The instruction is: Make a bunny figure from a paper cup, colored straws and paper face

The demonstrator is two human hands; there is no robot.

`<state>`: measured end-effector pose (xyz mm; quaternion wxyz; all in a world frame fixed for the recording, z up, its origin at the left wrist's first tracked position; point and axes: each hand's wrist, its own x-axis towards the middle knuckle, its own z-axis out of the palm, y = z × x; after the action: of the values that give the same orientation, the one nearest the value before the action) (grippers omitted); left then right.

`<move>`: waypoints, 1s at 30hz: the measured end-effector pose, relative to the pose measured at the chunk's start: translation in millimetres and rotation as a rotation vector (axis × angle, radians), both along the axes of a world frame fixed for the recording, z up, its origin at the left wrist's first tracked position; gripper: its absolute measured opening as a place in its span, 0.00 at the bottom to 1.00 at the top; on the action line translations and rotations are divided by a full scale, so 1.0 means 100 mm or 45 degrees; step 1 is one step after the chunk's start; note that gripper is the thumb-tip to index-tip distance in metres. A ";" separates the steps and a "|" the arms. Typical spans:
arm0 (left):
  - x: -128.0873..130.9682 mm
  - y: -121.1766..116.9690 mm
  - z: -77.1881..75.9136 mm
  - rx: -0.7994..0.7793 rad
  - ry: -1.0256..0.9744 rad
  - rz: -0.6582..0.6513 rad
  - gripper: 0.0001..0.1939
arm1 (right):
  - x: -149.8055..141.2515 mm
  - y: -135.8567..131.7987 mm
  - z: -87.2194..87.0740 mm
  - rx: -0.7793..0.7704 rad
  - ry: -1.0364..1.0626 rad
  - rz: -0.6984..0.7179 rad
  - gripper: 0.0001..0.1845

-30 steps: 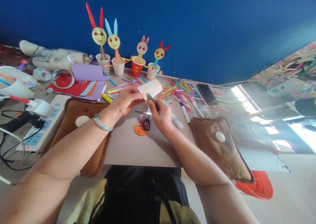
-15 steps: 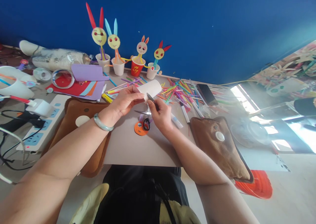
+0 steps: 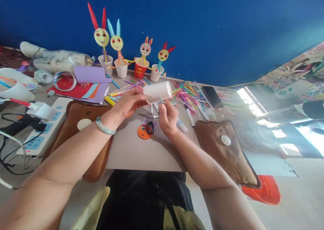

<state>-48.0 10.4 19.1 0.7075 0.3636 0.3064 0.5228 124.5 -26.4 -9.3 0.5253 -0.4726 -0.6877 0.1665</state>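
A white paper cup (image 3: 157, 90) lies on its side in the air, held at its left end by the fingers of my left hand (image 3: 130, 103). A small dark spot shows on the cup's wall near those fingers. My right hand (image 3: 168, 117) is closed around a slim dark pointed tool (image 3: 161, 101); its exact kind is unclear. The tool's tip is at the cup's lower side, and I cannot tell whether it touches. Below the hands lie scissors (image 3: 150, 127) with a black handle, partly over an orange paper face (image 3: 143, 132).
Rabbit-faced figures in paper cups (image 3: 121, 69) stand along the blue wall. Coloured sticks (image 3: 182, 91) and a phone (image 3: 212, 96) lie behind my hands. Brown cushions (image 3: 225, 152) flank the work spot. A power strip (image 3: 45, 125) with cables is at the left.
The cup has moved slightly right and turned, so its right end now shows. My right hand has shifted right and down, drawing the tool away from the spot near my left fingers.
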 end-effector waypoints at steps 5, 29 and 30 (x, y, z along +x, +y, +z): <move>0.01 0.02 -0.02 -0.041 0.002 0.027 0.16 | -0.01 0.04 -0.04 -0.080 -0.117 -0.038 0.23; 0.00 0.01 -0.02 0.016 0.020 0.002 0.17 | -0.02 0.01 0.00 -0.177 -0.270 -0.068 0.22; 0.00 0.01 -0.02 0.014 0.017 0.003 0.17 | -0.02 0.01 0.00 -0.178 -0.268 -0.066 0.22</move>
<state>-48.1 11.4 16.6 0.7028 0.3706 0.3087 0.5230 122.2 -25.6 -9.5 0.4203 -0.5404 -0.7133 0.1499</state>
